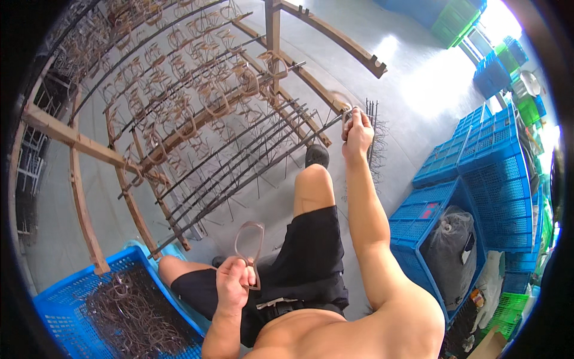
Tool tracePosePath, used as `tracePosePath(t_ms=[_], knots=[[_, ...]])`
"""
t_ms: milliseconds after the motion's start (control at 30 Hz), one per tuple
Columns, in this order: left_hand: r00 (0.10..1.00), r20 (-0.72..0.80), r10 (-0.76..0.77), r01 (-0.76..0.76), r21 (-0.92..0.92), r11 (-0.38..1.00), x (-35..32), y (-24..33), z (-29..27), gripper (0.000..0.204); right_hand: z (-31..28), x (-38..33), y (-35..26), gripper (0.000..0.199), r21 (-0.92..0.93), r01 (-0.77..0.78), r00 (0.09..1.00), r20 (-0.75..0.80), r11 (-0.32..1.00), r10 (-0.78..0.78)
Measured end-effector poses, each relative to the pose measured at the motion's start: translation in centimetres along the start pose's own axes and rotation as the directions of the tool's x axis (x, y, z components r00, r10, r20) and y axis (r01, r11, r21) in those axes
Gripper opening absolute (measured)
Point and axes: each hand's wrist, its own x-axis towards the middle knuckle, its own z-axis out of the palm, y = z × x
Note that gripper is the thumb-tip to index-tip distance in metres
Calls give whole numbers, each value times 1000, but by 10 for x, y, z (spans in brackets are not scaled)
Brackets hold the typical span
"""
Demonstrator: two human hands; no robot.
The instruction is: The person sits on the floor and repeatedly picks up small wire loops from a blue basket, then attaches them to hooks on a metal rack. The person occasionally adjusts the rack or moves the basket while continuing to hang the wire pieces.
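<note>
My left hand (233, 281) is in front of my lap, its fingers closed on a translucent brownish eyeglass frame (262, 234). The frame's rim stands up above the fingertips. Out to the far right, my right arm is stretched forward. My right hand (357, 136) pinches another eyeglass frame (345, 105), which is partly blurred, by the end of a dark hooked rod (263, 169). Fingers hide how the frame and rod meet. Several such rods lie side by side across a wooden rack (173, 140), where many similar frames hang farther back.
A blue crate (57, 299) at lower left holds a tangle of dark, thin, curved pieces (134, 317). Stacked blue crates (442, 161) line the right side, one with a plastic bag (451, 251) inside. Spiky rods (376, 137) stand beyond my right hand. A wooden beam (335, 36) juts out ahead.
</note>
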Motion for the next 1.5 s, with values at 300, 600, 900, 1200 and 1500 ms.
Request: tracePosePath(t_ms=[300,600,900,1200,1500], knots=[[995,-79,54,-53,12,999,16,-3,17,13,14,13,0,15,-42,-321,937,135,946,323],[993,-97,62,-61,15,998,23,3,21,27,21,7,10,15,-55,-131,985,107,990,136],[1000,4,11,-11,-47,999,26,-1,7,32,21,-7,10,16,-142,-138,965,203,980,166],[1000,-27,-9,7,-66,998,28,3,17,41,19,-24,19,19,-436,152,946,324,887,-2],[1000,19,-10,13,-133,991,30,4,9,39,23,-24,8,21,-620,313,909,415,720,-38]])
